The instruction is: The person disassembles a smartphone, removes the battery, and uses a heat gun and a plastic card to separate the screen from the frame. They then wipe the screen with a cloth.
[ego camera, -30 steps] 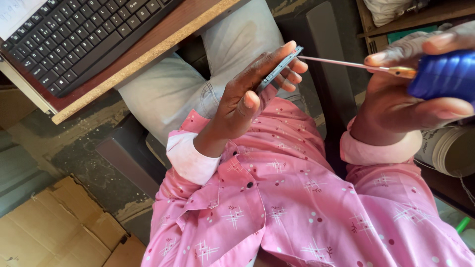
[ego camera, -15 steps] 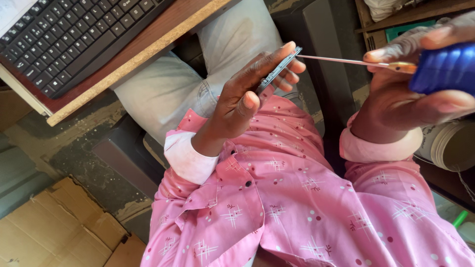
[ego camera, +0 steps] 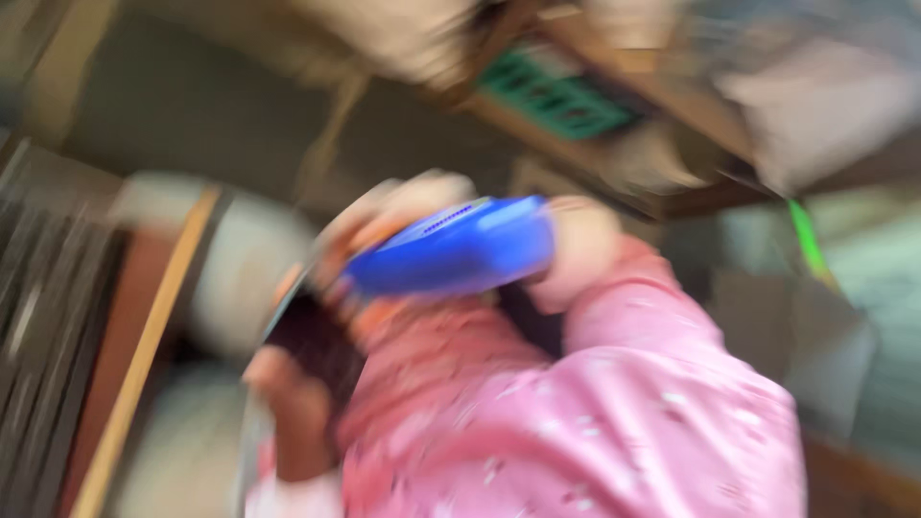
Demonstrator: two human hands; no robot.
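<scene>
1. The head view was heavily motion-blurred, so we could resolve only coarse shapes and colours.
2. We located the right hand (ego camera: 576,254) near the centre of the view, closed around the rear end of a blue tool handle (ego camera: 451,251).
3. The blue tool handle lay roughly level, tilted slightly upward to the right, and crossed in front of the pink patterned sleeve (ego camera: 624,384).
4. We could not tell how the individual fingers of the right hand sat on the handle; the blur merged them into one pale mass.
5. We located the left hand (ego camera: 297,408) lower and to the left, with its wrist toward the bottom edge of the view.
6. The left hand held a thin dark flat device (ego camera: 312,341), which stood on edge just below the front end of the blue handle.
7. Whether the left hand's fingers pinched or merely cradled the device, we could not tell.
8. The front end of the handle and the device appeared very close together; we could not confirm contact.
9. A wooden desk edge (ego camera: 144,355) ran diagonally along the left side, with a dark keyboard (ego camera: 38,326) on it.
10. A green slatted object (ego camera: 556,96) sat on a shelf above, and a bright green strip (ego camera: 806,235) showed at the right.
</scene>
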